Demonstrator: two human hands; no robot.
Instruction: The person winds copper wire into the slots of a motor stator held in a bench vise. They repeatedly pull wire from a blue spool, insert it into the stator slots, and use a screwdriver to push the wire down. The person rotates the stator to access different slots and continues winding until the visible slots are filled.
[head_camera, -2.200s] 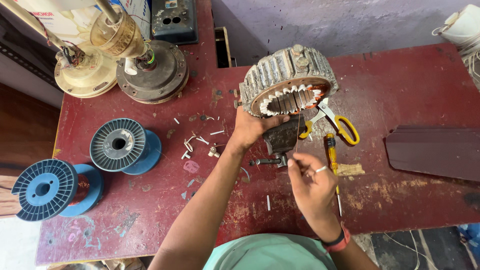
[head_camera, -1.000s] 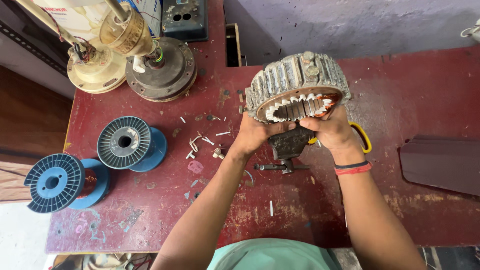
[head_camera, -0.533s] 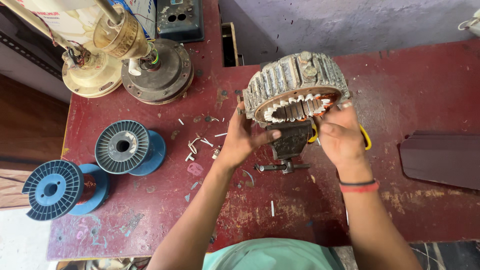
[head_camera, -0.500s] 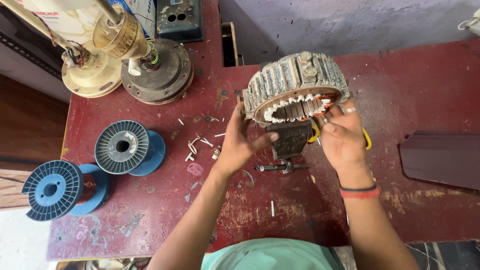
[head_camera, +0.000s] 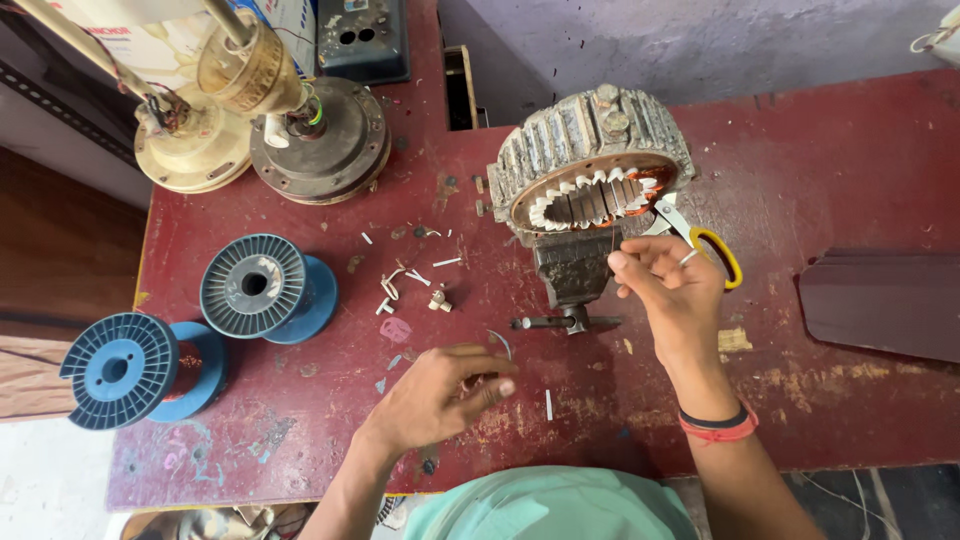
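Head view, worktable stock as seen. Right hand (head_camera: 668, 285): fingertips (head_camera: 620, 262) pinched together on a fine wire, held just below the stator (head_camera: 590, 165); a ring on one finger, red and black bands on the wrist. Left hand (head_camera: 445, 395): lying on the red tabletop (head_camera: 850, 400) near its front edge, fingers curled loosely, thumb and forefinger meeting; whether they grip anything cannot be told. Stator: round ribbed metal core, copper windings with white slot liners inside, tilted toward the person, clamped in a small bench vise (head_camera: 570, 275) mid-table. Yellow-handled scissors (head_camera: 700, 245): just right of the vise, partly behind the right hand. Two blue spools (head_camera: 255, 290) (head_camera: 125, 370): at the table's left. Two fan motor housings (head_camera: 320, 150): back left corner. Dark fan blade (head_camera: 885, 305): right edge. White scraps (head_camera: 410, 280): scattered mid-table.
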